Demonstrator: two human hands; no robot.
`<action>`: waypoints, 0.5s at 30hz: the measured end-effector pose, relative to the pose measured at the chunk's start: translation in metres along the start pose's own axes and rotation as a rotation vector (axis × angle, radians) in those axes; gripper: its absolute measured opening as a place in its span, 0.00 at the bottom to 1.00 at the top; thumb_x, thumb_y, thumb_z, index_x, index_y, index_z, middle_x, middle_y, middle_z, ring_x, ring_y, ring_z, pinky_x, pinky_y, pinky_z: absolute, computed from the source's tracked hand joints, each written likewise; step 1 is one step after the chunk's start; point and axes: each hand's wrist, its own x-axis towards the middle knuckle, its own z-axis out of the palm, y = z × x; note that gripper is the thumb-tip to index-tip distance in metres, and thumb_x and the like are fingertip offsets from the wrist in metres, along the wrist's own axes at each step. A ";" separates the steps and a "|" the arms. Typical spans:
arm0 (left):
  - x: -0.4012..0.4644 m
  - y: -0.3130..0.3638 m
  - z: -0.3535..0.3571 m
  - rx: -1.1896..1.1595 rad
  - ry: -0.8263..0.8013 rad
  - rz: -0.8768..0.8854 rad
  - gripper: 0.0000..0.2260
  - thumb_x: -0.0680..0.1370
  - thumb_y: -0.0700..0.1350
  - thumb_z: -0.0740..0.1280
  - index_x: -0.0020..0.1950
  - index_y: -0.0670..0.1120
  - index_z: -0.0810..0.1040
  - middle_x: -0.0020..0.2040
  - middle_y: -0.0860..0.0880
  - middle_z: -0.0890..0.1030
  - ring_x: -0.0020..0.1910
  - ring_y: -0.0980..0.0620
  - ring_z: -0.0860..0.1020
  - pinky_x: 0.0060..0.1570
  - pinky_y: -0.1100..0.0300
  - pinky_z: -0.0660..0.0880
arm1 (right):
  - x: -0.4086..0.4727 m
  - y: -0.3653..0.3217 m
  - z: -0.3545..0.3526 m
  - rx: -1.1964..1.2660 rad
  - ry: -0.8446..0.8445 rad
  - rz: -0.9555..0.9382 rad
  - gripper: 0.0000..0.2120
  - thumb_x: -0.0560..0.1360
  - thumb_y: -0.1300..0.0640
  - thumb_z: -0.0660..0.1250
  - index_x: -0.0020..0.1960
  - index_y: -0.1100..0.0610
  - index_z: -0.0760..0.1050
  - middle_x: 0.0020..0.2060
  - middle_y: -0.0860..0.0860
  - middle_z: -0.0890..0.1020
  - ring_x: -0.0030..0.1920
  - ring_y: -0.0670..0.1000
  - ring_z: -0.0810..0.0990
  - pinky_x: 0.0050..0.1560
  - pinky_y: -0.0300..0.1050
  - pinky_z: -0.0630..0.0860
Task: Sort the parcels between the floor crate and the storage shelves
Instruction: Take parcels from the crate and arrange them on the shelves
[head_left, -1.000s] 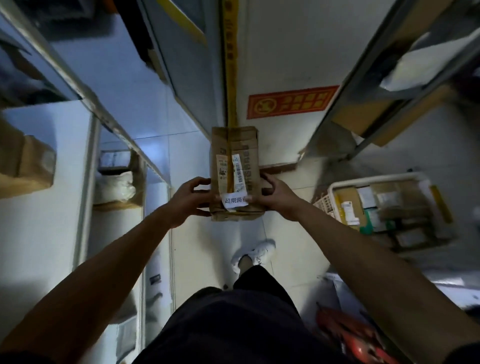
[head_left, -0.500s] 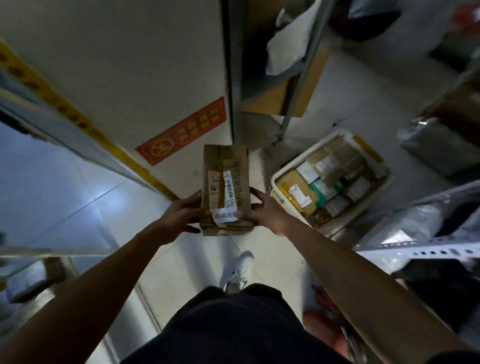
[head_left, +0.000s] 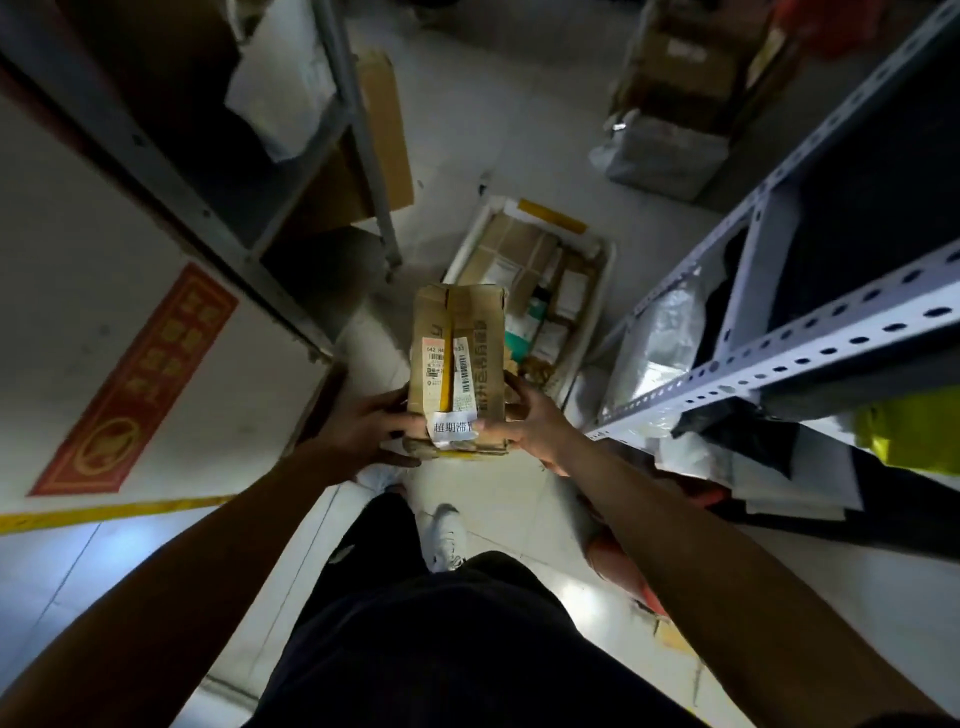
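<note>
While both hands are gripping it, a worn cardboard parcel (head_left: 458, 364) is hanging in mid-air over the floor, just in front of the white floor crate (head_left: 608, 270). Left hand (head_left: 371, 434) is curling its fingers round the parcel's near-left corner, thumb lying on top; right hand (head_left: 535, 431) is clamping the near-right side, thumb pressing beside the white label (head_left: 453, 430) w/ printed characters. A barcode sticker (head_left: 464, 371) & yellow tape strip are running along the parcel's top face.

Crate is sitting on the floor btwn two shelf units, packed w/ brown boxes, white-labelled packets & something teal; exact count is too blurred to tell. Right-hand perforated metal shelf (head_left: 779, 358) is carrying a clear plastic bag (head_left: 660, 343), dark bags & a yellow-green item (head_left: 909, 431). Left shelf unit (head_left: 358, 156) is holding a white mailer (head_left: 283, 88) & a brown carton (head_left: 384, 135). More bags & boxes are lying on the floor beyond the crate. A red sign (head_left: 135, 379) is showing on the wall at left.
</note>
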 end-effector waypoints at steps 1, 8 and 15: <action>0.013 0.002 0.000 -0.015 -0.005 -0.014 0.18 0.74 0.41 0.75 0.62 0.55 0.84 0.62 0.41 0.83 0.58 0.38 0.83 0.50 0.41 0.83 | -0.001 0.001 -0.005 0.016 0.033 0.010 0.45 0.68 0.57 0.82 0.78 0.43 0.62 0.56 0.30 0.81 0.57 0.37 0.82 0.43 0.41 0.83; 0.090 0.035 0.019 0.136 -0.006 -0.101 0.21 0.75 0.40 0.75 0.67 0.47 0.78 0.66 0.42 0.80 0.62 0.40 0.81 0.59 0.38 0.79 | 0.028 0.014 -0.037 0.167 0.245 0.089 0.48 0.68 0.62 0.81 0.80 0.48 0.60 0.61 0.44 0.82 0.61 0.43 0.81 0.62 0.47 0.80; 0.187 0.066 0.031 0.141 -0.075 -0.214 0.22 0.78 0.36 0.71 0.60 0.64 0.81 0.58 0.55 0.85 0.57 0.49 0.84 0.55 0.45 0.81 | 0.087 0.007 -0.062 0.274 0.454 0.154 0.43 0.70 0.69 0.78 0.78 0.47 0.65 0.63 0.50 0.82 0.63 0.50 0.81 0.63 0.52 0.79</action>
